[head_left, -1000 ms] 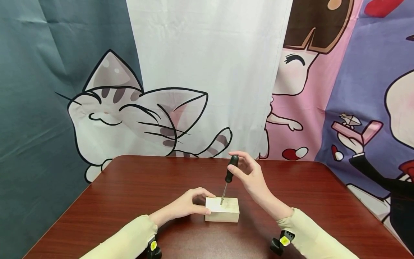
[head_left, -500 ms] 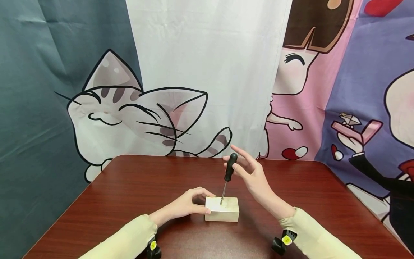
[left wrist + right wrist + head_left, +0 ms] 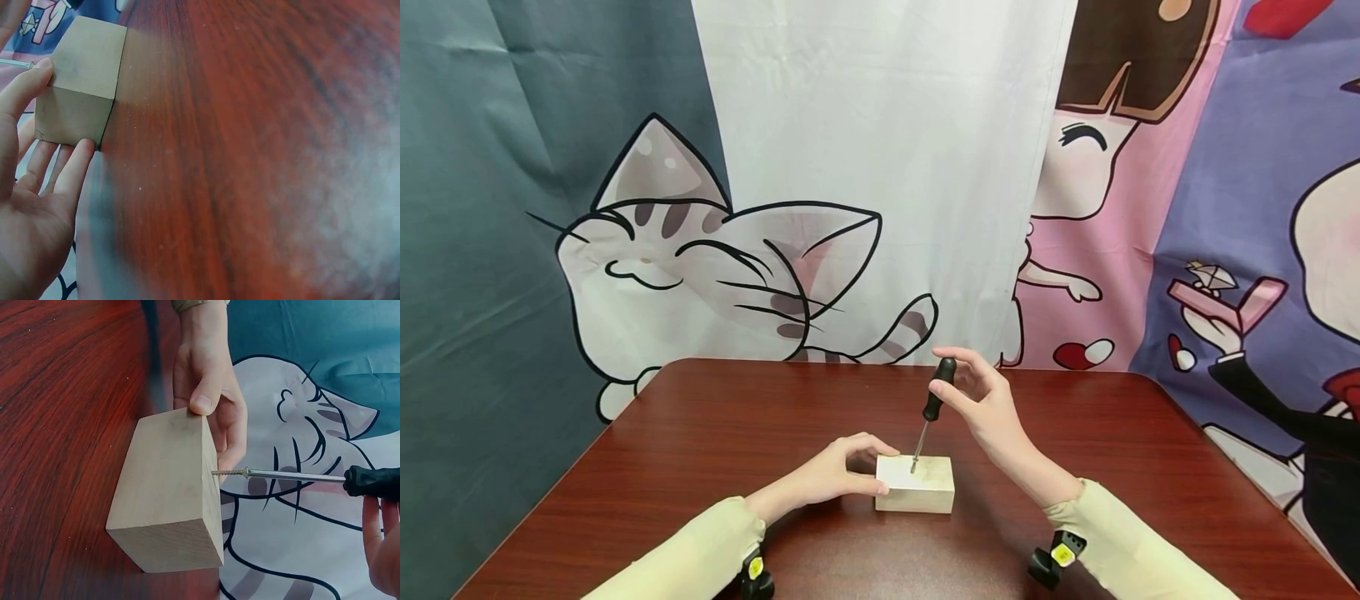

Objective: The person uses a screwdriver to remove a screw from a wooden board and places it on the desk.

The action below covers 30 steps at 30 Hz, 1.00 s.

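Observation:
A pale wooden block (image 3: 917, 498) lies on the table, gripped at its left end by my left hand (image 3: 835, 475), thumb on the near side and fingers behind. From its top face rises a screw (image 3: 228, 472), partly sunk in, with several threads showing in the right wrist view. The tip of a screwdriver (image 3: 934, 404) sits on the screw head, its shaft leaning slightly right. My right hand (image 3: 988, 408) pinches the black handle between thumb and fingers near the top. In the left wrist view the thumb presses the block's edge (image 3: 87, 59).
The dark red-brown wooden table (image 3: 760, 400) has rounded far corners. Behind it hangs a cloth backdrop (image 3: 880, 167) printed with a cartoon cat and figures. A wrist camera (image 3: 1056, 558) is strapped to each forearm.
Half a second ago the right fingers were spread off the handle; now they are back around it, as a second ago. The left hand and block stay still.

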Each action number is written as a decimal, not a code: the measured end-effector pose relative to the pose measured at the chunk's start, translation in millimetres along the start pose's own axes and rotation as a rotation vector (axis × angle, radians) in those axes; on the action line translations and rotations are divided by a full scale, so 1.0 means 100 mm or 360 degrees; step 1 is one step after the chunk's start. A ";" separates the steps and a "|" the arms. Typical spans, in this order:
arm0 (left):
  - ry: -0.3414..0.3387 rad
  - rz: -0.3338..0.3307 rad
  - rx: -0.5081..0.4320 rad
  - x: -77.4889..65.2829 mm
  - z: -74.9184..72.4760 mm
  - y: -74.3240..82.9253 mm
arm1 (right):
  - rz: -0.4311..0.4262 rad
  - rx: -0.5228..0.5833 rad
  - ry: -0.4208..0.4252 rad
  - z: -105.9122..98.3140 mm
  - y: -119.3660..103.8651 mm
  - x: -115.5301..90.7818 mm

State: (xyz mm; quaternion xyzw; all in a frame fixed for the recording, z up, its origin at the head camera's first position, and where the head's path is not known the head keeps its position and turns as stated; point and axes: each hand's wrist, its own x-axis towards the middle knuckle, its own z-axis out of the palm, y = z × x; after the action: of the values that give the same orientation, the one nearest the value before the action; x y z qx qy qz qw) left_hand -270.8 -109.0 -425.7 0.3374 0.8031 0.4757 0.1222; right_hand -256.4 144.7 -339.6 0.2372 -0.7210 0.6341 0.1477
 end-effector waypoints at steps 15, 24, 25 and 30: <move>-0.0001 0.0022 0.0011 0.01 -0.01 0.00 | -0.0055 0.0023 -0.0034 0.03 -0.04 0.01; 0.0000 0.0011 0.0004 0.00 -0.01 0.00 | -0.0001 -0.0105 0.0060 0.03 -0.05 0.00; 0.0001 0.0011 0.0005 0.00 -0.01 0.00 | 0.0000 -0.0108 0.0055 0.02 -0.05 0.00; 0.0003 0.0015 0.0016 0.00 -0.01 -0.02 | -0.0013 -0.0030 0.0000 0.01 -0.03 0.00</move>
State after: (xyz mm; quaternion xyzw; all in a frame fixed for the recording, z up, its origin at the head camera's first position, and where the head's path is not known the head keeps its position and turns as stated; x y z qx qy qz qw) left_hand -272.3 -109.9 -426.6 0.3415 0.8040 0.4725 0.1175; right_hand -254.8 143.0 -337.6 0.2389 -0.7259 0.6267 0.1525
